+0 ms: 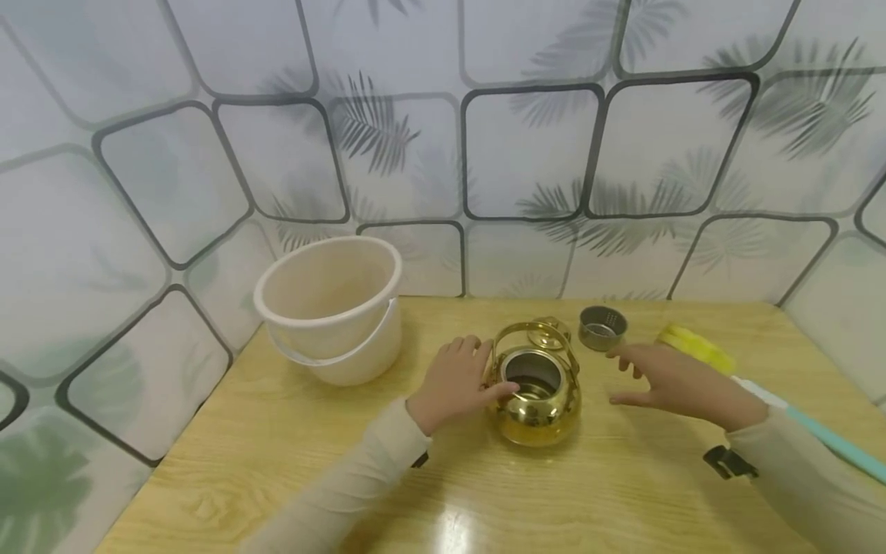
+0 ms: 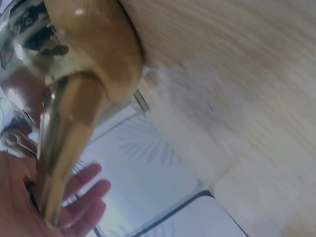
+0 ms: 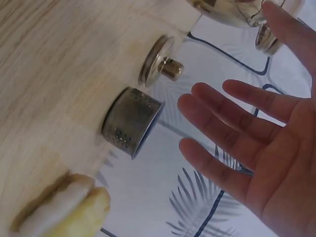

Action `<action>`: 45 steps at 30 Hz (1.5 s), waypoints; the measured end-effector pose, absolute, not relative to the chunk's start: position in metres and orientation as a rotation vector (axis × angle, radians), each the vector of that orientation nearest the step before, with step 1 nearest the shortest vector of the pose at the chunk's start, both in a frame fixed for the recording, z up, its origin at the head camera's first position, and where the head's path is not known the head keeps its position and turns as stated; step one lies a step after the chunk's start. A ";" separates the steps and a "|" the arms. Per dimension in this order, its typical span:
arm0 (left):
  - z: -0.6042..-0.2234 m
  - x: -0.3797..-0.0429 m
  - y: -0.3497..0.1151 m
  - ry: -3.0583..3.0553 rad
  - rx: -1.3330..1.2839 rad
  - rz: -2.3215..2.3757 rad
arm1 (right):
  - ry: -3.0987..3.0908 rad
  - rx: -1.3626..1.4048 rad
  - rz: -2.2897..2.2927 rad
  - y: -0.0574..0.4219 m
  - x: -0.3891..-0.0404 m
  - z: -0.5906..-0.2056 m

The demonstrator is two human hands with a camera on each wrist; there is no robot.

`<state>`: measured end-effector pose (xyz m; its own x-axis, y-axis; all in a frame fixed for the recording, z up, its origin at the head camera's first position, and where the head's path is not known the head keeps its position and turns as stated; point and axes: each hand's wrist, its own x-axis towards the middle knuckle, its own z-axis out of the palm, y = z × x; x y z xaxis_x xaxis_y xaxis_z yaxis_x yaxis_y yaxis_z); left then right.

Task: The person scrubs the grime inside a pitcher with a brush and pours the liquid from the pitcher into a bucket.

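Observation:
A shiny gold teapot (image 1: 536, 423) stands uncovered on the wooden table, its arched handle raised. My left hand (image 1: 453, 385) rests against its left side, the thumb reaching over the rim of the mouth. Seen from the left wrist, the spout (image 2: 69, 133) lies across the palm with the fingers loosely extended behind it. My right hand (image 1: 674, 385) hovers to the right of the teapot, fingers spread and holding nothing. Beyond its fingertips are a perforated metal strainer (image 3: 131, 121) and the gold knobbed lid (image 3: 158, 61), both on the table behind the teapot.
A white bucket (image 1: 328, 338) with its handle hanging down stands at the back left. Past my right hand lies a yellow sponge head (image 1: 695, 348) on a light blue handle (image 1: 837, 442), partly behind my forearm. A patterned wall (image 1: 533, 154) borders the table's back edge.

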<state>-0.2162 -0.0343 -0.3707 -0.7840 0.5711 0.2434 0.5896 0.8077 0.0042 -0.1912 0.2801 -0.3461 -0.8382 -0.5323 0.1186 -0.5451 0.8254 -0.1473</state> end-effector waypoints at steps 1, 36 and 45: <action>-0.369 -0.217 -0.036 -2.769 -0.934 -0.109 | -2.936 0.885 0.273 0.279 -0.191 -0.347; -0.373 -0.217 -0.036 -2.845 -1.096 0.076 | -2.891 1.095 0.465 0.243 -0.197 -0.388; -0.373 -0.214 -0.032 -2.846 -1.071 0.057 | -2.857 1.115 0.633 0.239 -0.196 -0.392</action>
